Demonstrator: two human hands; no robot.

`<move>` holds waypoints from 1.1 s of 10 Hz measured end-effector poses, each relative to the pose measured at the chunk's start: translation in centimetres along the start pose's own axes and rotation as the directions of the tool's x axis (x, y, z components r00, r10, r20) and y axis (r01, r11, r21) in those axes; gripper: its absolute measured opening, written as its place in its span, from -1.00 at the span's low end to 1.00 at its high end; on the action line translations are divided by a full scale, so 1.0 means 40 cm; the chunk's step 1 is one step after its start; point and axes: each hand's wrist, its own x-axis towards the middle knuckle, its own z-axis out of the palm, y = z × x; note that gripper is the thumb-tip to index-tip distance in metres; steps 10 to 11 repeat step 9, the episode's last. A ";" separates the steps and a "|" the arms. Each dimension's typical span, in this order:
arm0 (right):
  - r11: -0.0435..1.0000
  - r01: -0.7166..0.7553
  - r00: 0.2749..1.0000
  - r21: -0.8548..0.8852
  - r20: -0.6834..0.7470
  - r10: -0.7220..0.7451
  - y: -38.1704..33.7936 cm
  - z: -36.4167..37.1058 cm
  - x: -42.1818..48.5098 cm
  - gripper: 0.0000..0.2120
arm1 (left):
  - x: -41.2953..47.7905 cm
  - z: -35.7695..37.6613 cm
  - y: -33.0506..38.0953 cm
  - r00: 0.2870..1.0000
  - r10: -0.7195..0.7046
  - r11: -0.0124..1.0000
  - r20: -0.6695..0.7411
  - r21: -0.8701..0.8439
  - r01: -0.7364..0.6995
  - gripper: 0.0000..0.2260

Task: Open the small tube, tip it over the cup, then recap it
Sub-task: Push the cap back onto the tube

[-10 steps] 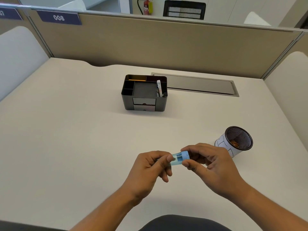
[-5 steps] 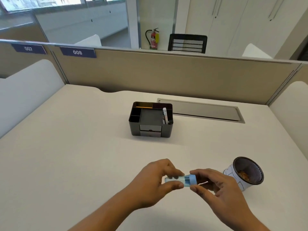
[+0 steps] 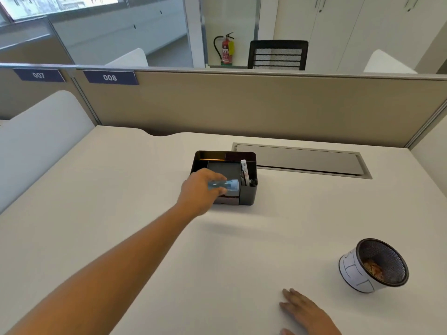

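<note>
Head view. The left arm stretches forward over the pale table [image 3: 101, 213], and the left hand [image 3: 197, 192] has its grip clamped on the small tube [image 3: 223, 185], a clear blue tube with its blue cap [image 3: 234, 184] on and pointing right. The tube lies roughly level, held above the front of the black desk organiser [image 3: 249, 194]; whether it touches the organiser cannot be told, as the hand and tube are blurred. A white pen [image 3: 244, 171] stands in the organiser's right-hand compartment, and a yellow item lies along its back left slot. Behind the organiser, a grey cable hatch [image 3: 302, 160] is set flush in the table. At lower right, the right hand [image 3: 306, 313] rests palm down on the table with fingers spread, its grip apart and holding nothing. Farther right stands the cup [image 3: 373, 265], a black mesh cup in a white wrap, well apart from the tube, with brownish contents inside.
</note>
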 end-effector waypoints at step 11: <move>0.996 0.016 0.986 -0.092 -0.166 -0.031 -0.017 0.029 -0.014 -0.45 | 0.045 0.069 -0.054 0.987 0.008 0.987 -0.158 0.161 0.017 -0.51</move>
